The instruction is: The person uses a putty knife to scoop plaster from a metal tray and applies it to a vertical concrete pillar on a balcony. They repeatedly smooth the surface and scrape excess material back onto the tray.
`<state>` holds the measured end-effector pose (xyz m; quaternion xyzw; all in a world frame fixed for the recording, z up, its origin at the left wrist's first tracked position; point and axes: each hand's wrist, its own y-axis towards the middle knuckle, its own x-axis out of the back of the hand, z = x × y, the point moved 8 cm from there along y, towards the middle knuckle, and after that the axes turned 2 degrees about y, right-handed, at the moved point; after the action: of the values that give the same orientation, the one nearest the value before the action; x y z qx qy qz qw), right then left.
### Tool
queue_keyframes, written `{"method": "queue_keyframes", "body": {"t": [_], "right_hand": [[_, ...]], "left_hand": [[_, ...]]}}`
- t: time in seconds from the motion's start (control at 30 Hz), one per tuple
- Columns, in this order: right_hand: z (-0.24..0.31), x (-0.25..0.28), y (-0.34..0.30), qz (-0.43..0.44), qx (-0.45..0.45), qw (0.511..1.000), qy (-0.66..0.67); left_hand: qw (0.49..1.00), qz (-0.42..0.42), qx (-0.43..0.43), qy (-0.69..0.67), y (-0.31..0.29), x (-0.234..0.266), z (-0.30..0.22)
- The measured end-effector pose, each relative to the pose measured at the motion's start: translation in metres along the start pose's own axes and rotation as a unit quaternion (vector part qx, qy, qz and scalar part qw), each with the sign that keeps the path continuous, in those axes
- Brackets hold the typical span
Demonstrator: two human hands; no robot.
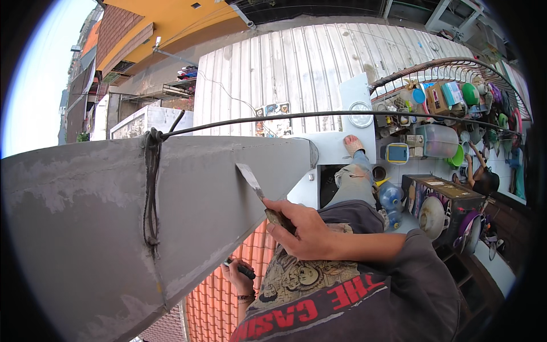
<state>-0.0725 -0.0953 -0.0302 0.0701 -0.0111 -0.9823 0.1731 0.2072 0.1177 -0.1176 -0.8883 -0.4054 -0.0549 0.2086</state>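
Observation:
My right hand (pixel 305 228) grips a putty knife (pixel 249 179) by its worn handle. Its pale, smeared blade lies close to or against the side of a grey cement beam (pixel 199 194); whether it touches is hard to tell. Patches of darker and lighter grey mark that surface. Lower down, beyond the beam's lower edge, my left hand (pixel 242 279) is closed round a dark-handled tool (pixel 244 270). The working end of that tool is mostly hidden. A dark cable (pixel 151 194) is looped and knotted round the beam, left of the knife.
A taut cable (pixel 319 115) crosses above the beam. My bare foot (pixel 353 145) stands on a white ledge. Orange roof tiles (pixel 208 302) and a white corrugated roof (pixel 273 62) lie below. At right are a clear plastic box (pixel 439 141), water bottles (pixel 391 196) and another person (pixel 484 176).

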Motion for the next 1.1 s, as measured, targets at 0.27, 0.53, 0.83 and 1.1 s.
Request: {"method": "queue_keyframes", "body": {"t": [0.27,0.53,0.83,1.1], "right_hand": [[0.004,0.003,0.03,-0.001,-0.033,0.998,0.062],[0.023,0.001,0.001,0.006,0.014,1.0,0.012],[-0.021,0.002,0.02,-0.043,-0.003,0.999,0.0],[-0.027,-0.022,0.019,-0.017,0.058,0.998,-0.005]], "left_hand": [[0.999,0.019,0.019,-0.019,-0.001,0.004,0.005],[1.0,-0.002,0.023,-0.02,0.0,0.011,0.015],[1.0,-0.022,0.013,-0.006,0.002,0.006,0.005],[1.0,0.004,0.007,-0.02,0.003,0.005,0.007]]}}
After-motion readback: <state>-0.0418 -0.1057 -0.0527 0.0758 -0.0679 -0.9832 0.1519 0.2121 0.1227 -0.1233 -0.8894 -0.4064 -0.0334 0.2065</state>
